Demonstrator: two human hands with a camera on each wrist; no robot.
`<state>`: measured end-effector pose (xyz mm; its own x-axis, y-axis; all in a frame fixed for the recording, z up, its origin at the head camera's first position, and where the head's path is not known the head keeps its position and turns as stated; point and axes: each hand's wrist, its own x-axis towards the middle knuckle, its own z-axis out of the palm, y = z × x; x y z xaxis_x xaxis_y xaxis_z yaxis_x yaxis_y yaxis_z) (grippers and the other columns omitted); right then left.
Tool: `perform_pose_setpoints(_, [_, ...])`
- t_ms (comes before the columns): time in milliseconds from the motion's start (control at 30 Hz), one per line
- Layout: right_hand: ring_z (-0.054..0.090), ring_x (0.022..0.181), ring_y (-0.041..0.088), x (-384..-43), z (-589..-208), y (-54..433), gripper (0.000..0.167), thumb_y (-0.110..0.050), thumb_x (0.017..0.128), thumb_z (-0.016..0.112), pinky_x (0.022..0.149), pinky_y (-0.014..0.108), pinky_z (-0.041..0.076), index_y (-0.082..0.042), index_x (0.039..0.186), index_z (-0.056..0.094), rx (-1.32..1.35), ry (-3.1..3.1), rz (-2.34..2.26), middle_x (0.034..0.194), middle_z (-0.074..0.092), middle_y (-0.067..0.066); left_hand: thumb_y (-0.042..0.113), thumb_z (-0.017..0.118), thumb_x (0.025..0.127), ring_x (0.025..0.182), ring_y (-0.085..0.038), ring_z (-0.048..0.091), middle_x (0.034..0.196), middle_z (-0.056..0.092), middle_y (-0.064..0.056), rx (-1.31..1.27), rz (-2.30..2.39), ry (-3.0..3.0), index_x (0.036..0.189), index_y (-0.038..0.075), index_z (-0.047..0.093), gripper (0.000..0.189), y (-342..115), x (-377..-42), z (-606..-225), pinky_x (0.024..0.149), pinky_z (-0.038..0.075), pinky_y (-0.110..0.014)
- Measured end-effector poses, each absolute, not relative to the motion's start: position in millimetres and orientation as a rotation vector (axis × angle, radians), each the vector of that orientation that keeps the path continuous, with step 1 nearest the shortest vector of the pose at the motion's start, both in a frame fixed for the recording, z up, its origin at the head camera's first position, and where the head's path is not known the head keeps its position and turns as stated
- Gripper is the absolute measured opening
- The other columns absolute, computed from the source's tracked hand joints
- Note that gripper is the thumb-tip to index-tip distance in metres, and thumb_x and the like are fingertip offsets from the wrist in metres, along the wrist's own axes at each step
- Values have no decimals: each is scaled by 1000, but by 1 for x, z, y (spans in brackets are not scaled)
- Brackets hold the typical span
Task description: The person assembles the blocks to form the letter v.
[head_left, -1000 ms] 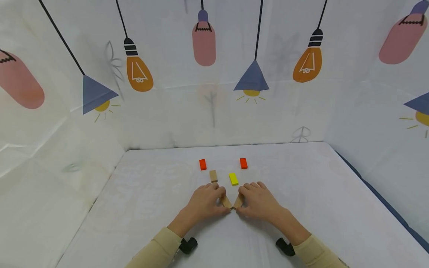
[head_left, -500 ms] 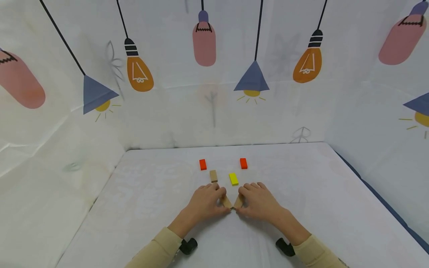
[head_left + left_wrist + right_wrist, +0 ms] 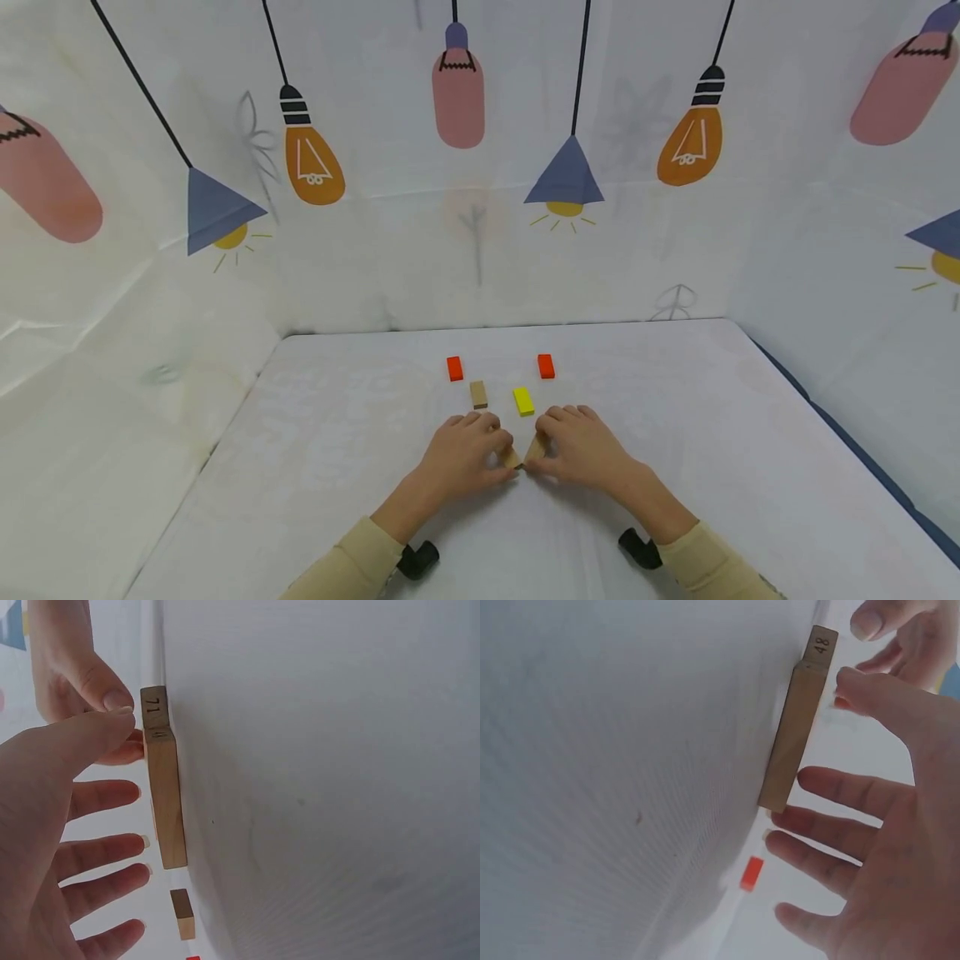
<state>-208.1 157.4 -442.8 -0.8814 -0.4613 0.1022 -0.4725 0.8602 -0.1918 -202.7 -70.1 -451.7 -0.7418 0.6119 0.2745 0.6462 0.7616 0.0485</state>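
Left block (image 3: pixel 511 457) and right block (image 3: pixel 536 448) slant lengthwise, near ends converging.

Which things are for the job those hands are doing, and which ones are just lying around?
Probably part of the job:
- the left hand
- the right hand
- the wooden block by the left hand
- the wooden block by the right hand

Seemingly just lying about:
- the farther wooden block
- the yellow block
- the left red block
- the right red block

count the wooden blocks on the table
3: one wooden block at the left hand, another at the right hand, a third beyond the left hand; hands may hide others.
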Motion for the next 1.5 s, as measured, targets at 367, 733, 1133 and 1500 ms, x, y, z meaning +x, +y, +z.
perform_pose_setpoints(367, [56,95,17,-217,-442,160,29,-42,84,74,100,47,44,-17,97,65,770,-2945,411,99,63,-5,54,69,87,95,-10,59,108,65,9,-1046,-193,-2738,118,33,70,37,-67,-201,-451,93,52,-37])
perform_pose_setpoints(733, [57,116,22,-234,-439,163,36,-35,88,70,106,48,42,-16,118,66,719,-3005,454,121,66,0,52,68,88,92,-8,57,104,62,10,-1110,-173,-2710,120,33,69,38,-64,-199,-452,92,52,-33])
perform_pose_setpoints(1133, [54,127,27,-250,-436,169,36,-33,89,70,108,51,42,-15,121,65,782,-2997,489,128,64,1,54,69,86,84,-6,51,96,59,11,-1149,-148,-2713,117,35,70,35,-61,-193,-448,88,52,-32])
perform_pose_setpoints(1500, [52,128,26,-263,-433,166,37,-31,90,70,109,50,42,-16,123,63,800,-3013,526,133,62,1,55,69,86,82,-7,47,96,56,10,-1179,-106,-2694,117,35,69,38,-57,-190,-449,83,49,-30])
